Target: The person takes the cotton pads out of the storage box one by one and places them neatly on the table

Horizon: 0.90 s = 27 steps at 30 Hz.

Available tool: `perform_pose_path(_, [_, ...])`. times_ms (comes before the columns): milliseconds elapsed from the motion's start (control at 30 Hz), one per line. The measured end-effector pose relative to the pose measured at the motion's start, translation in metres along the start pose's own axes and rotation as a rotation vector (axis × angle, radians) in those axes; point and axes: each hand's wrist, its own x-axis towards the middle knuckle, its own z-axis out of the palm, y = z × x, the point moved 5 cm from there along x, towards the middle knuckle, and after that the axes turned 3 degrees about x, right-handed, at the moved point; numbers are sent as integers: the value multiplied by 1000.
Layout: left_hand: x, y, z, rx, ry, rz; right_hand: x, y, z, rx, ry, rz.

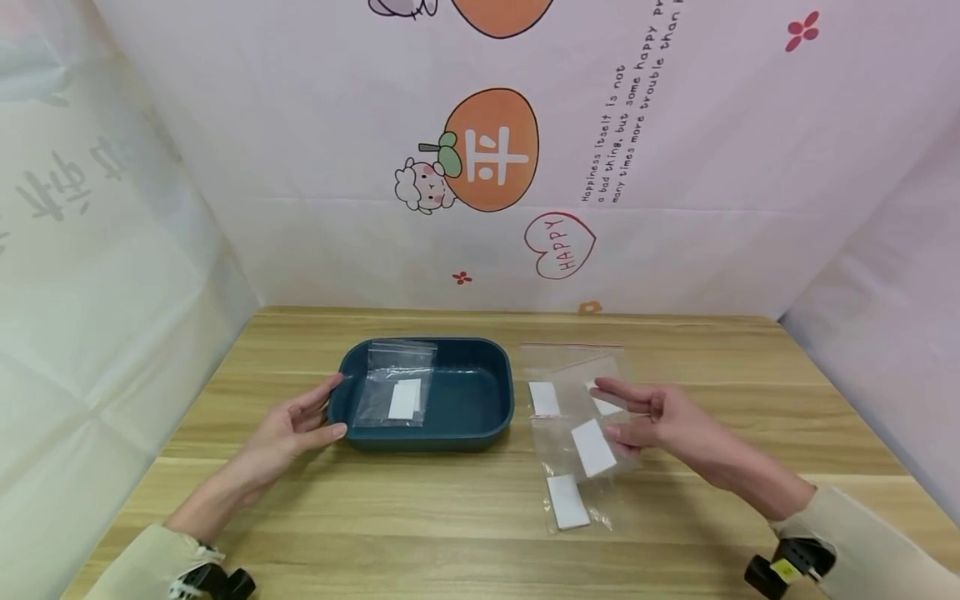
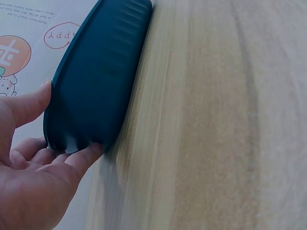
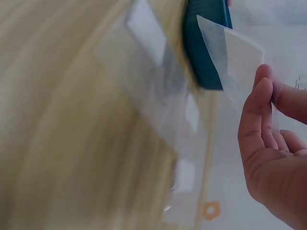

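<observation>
My left hand [image 1: 288, 425] grips the left end of a dark teal plastic tray [image 1: 468, 433], thumb at the near corner and fingers along its side. In the left wrist view, fingertips curl under the end of the tray [image 2: 96, 86]. Inside the tray, at its left, lies a clear zip bag [image 1: 381, 400] with white cards in it. Right of the tray, my right hand [image 1: 675, 425] pinches another clear zip bag [image 3: 218, 45] holding a white card [image 1: 592, 447]. The right wrist view shows the bag raised between thumb and fingers. It overlaps the bags beneath it in the head view.
Several clear zip bags [image 1: 551, 358] with white cards [image 1: 567, 502] lie overlapping on the wood-grain table [image 1: 420, 525], right of the tray. A printed white cloth [image 1: 337, 250] hangs behind the table and along both sides.
</observation>
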Motion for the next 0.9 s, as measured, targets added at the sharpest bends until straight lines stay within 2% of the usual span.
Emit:
perform_pose_path(333, [1,0,1,-6,-3,8,-33,41,-13,69,33,36])
perform_pose_path(700, [-1,-1,1,2,4,5,-47,68,-22,61,-6,48])
perform_pose_path(800, [-1,-1,0,7,5,1,-48,70,-23,37,-12,31])
perform_pose_path(900, [-1,0,0,18,7,-3,-49,69,-24,-56,14,3])
